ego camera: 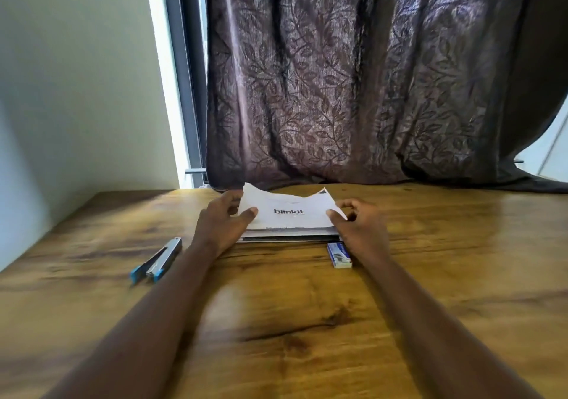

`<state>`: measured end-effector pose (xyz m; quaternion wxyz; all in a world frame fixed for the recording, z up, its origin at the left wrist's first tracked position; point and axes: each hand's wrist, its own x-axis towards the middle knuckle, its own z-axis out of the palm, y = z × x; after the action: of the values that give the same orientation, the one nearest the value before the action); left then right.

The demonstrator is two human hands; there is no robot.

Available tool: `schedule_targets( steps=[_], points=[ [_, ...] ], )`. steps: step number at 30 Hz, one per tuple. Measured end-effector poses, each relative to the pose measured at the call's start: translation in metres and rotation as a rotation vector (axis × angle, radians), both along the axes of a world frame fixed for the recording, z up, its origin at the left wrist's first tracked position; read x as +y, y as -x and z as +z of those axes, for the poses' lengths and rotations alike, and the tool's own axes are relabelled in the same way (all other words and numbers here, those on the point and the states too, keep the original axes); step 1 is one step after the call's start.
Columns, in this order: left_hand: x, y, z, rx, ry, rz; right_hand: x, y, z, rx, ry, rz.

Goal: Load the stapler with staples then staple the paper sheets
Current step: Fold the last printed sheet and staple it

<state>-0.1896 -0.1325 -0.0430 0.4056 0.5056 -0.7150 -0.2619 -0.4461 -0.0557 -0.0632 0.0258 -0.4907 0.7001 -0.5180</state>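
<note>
A stack of white paper sheets (pixel 287 214) with "blinkit" printed on top lies at the far middle of the wooden table (pixel 276 306). My left hand (pixel 221 220) grips the stack's left edge, thumb on top. My right hand (pixel 358 223) pinches its right edge. The far edge of the sheets is lifted and curled. A grey stapler with blue ends (pixel 158 260) lies to the left, apart from both hands. A small blue-and-white staple box (pixel 339 255) sits just in front of the stack, beside my right wrist.
A dark leaf-patterned curtain (pixel 353 85) hangs behind the table and drapes onto its far edge. A pale wall (pixel 76 75) borders the table on the left. A window frame (pixel 184 75) stands between wall and curtain.
</note>
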Motion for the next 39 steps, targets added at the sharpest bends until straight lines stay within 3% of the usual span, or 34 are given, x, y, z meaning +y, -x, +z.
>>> schedule_targets(
  steps=[8, 15, 25, 31, 35, 39],
  points=[
    [0.000, 0.007, -0.005, -0.358, 0.048, 0.039, -0.004, 0.004, -0.006, 0.137, -0.155, -0.037],
    [0.000, 0.008, -0.007, -0.358, 0.059, 0.037, -0.006, 0.005, -0.008, 0.204, -0.239, -0.035],
    [0.037, 0.004, -0.002, -0.401, 0.066, 0.238, 0.018, -0.006, -0.003, 0.065, -0.159, -0.035],
    [0.083, -0.028, 0.006, -0.369, 0.306, 0.432, 0.069, -0.031, 0.003, 0.242, -0.216, -0.137],
    [0.096, -0.078, 0.008, -0.500, 0.118, 0.587, 0.094, -0.052, 0.004, 0.480, -0.404, -0.109],
    [0.104, -0.105, 0.005, -0.564, -0.068, 0.540, 0.101, -0.058, 0.010, 0.508, -0.433, -0.072]
  ],
)
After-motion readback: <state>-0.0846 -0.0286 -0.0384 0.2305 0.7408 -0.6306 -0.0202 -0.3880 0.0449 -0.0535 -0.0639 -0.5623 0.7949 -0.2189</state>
